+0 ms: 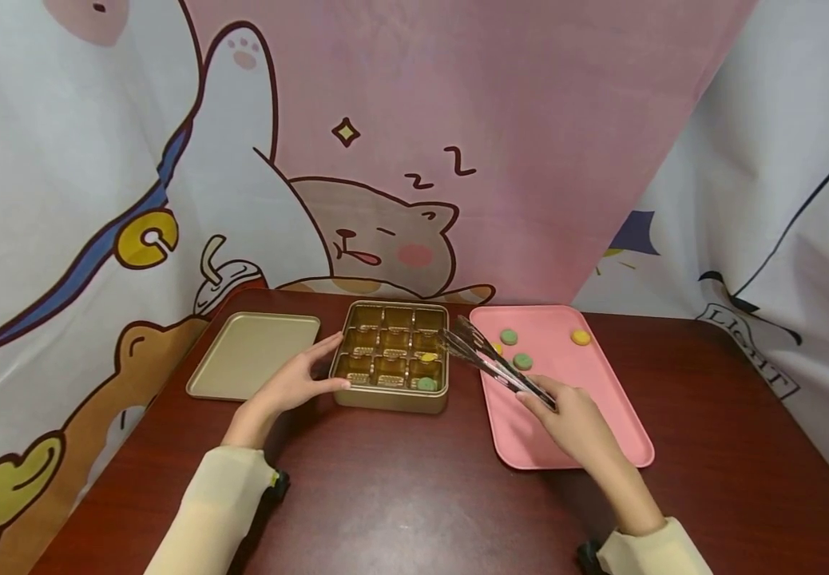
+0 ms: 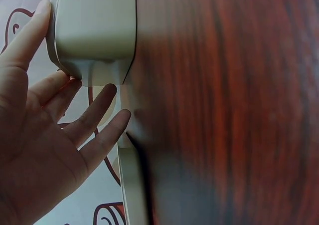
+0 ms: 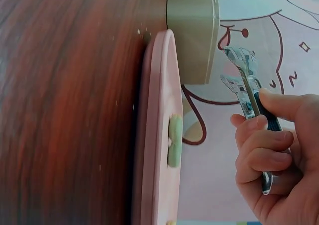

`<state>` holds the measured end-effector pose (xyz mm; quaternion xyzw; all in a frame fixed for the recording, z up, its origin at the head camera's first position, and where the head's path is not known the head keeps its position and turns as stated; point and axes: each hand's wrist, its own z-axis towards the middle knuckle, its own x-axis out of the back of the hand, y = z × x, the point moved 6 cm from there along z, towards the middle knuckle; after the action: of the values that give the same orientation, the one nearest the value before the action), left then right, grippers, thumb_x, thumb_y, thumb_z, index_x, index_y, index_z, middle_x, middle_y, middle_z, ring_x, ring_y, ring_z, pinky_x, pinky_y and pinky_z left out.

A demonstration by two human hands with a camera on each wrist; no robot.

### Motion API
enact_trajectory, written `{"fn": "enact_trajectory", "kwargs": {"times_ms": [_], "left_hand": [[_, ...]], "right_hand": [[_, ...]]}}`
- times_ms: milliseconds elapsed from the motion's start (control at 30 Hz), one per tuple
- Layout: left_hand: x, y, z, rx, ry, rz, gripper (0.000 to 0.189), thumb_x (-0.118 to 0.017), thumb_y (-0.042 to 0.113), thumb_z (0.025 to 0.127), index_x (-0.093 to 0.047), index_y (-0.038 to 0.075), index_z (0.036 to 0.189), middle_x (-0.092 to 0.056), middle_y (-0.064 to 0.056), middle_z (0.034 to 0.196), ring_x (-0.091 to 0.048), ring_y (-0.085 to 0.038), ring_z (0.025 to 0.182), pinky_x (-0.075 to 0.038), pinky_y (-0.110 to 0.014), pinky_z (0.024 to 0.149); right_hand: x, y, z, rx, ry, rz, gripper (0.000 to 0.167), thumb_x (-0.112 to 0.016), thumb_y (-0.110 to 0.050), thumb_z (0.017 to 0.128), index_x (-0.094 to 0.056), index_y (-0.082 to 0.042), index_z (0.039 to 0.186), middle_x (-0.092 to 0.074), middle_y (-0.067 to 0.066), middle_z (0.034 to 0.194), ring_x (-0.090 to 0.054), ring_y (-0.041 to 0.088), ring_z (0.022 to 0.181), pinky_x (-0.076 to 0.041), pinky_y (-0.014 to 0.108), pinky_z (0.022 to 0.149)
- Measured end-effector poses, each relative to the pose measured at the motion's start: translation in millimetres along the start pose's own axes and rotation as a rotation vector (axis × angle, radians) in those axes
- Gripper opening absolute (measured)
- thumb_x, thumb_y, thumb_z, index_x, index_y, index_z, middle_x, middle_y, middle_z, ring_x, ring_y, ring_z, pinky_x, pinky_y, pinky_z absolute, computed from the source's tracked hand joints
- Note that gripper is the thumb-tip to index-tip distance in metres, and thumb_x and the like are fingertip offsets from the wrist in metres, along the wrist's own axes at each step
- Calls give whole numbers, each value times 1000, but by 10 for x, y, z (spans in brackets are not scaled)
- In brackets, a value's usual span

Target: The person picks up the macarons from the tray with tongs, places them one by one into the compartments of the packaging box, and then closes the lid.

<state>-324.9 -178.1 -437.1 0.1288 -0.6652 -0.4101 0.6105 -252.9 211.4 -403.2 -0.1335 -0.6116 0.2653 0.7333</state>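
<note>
A gold tin box (image 1: pixel 389 399) with a divided insert stands mid-table. Its right column holds a yellow macaron (image 1: pixel 428 358) in the middle compartment and a green macaron (image 1: pixel 426 384) in the front one. My left hand (image 1: pixel 298 378) touches the box's left front corner, thumb on the front side, fingers spread along the left. With my right hand (image 1: pixel 565 415) I grip metal tongs (image 1: pixel 501 367). Their tips are apart, by the box's right rim, and I see nothing between them. The pink tray (image 1: pixel 551 443) beneath them carries green macarons (image 1: pixel 522 362) and yellow macarons (image 1: pixel 581 337), one partly behind the tongs.
To the left of the box lies a flat gold lid (image 1: pixel 256 355). A cartoon-printed cloth (image 1: pixel 515 160) hangs behind the dark wooden table (image 1: pixel 386 495) and along its sides.
</note>
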Motion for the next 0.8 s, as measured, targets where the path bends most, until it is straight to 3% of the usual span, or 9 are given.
{"fn": "enact_trajectory", "kwargs": {"times_ms": [167,367,667,800], "left_hand": [[-10,-10,7,12,-10,-8,88,-77,32,87,-30,6,157,-26,-17,164,-25,-41,150,-27,-62,117],[-11,-15,7,6,-5,-11,87,-76,31,88,-30,6,157,-25,-17,164,-25,-42,150,-28,-63,116],[-10,-12,7,4,-7,-22,87,-77,32,88,-30,6,157,-25,-16,165,-24,-41,151,-30,-62,115],[-18,-14,12,2,-8,-32,88,-77,32,87,-30,7,157,-25,-17,165,-24,-41,151,-30,-62,115]], "right_hand": [[90,109,-37,-37,19,0,40,-66,-35,96,-68,-5,122,-69,6,87,-53,16,72,-41,29,65],[194,261,-93,-75,33,7,37,-68,-33,95,-68,-5,119,-51,-1,67,-41,8,59,-32,23,55],[336,507,-204,-132,45,-27,37,-69,-31,93,-66,-6,120,-61,4,74,-49,18,69,-36,32,63],[368,613,-259,-170,25,-36,43,-68,-33,94,-63,-3,125,-68,16,86,-57,25,76,-42,37,66]]}}
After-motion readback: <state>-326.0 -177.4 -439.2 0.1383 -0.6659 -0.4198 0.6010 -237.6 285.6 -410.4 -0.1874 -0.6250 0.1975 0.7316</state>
